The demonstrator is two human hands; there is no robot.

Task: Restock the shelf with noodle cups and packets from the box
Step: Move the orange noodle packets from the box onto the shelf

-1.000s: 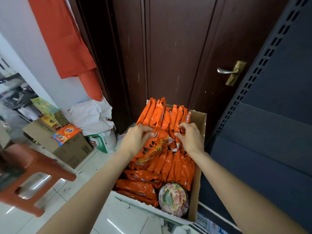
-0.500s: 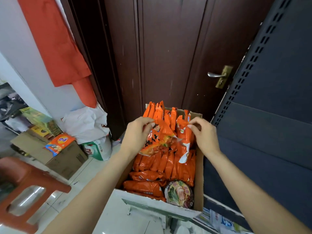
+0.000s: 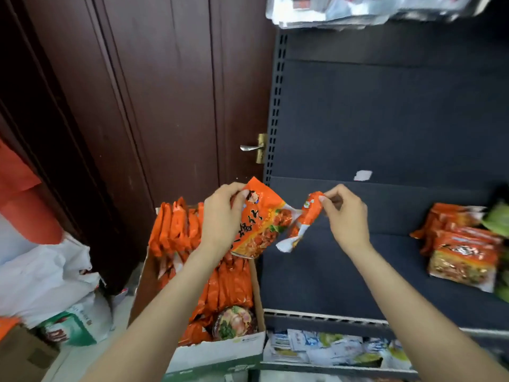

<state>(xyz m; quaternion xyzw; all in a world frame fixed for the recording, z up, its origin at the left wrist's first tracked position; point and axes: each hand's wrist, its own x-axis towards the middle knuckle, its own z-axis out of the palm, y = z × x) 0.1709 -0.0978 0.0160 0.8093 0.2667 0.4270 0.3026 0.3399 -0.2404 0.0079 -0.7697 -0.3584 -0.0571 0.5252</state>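
Observation:
A cardboard box (image 3: pixel 220 351) on the floor holds several orange noodle packets (image 3: pixel 176 230) standing on edge and one noodle cup (image 3: pixel 234 322) at its near end. My left hand (image 3: pixel 220 216) grips the top corner of an orange noodle packet (image 3: pixel 261 224) lifted above the box. My right hand (image 3: pixel 345 213) pinches a second orange packet (image 3: pixel 308 213) by its top edge, over the left end of the dark shelf (image 3: pixel 344 271). Several orange packets (image 3: pixel 462 249) lie stacked on the shelf's right side.
A dark brown door (image 3: pixel 165 106) with a brass handle (image 3: pixel 252 147) stands behind the box. White bags (image 3: pixel 46 274) and a green-and-white sack (image 3: pixel 74 323) sit on the floor at left. Light packets (image 3: pixel 330 351) fill the shelf below; more goods (image 3: pixel 358 9) sit above.
Both hands lifted their packets up out of the box and rightward toward the shelf. The view swung right, so the shelf with its stacked packets came into sight.

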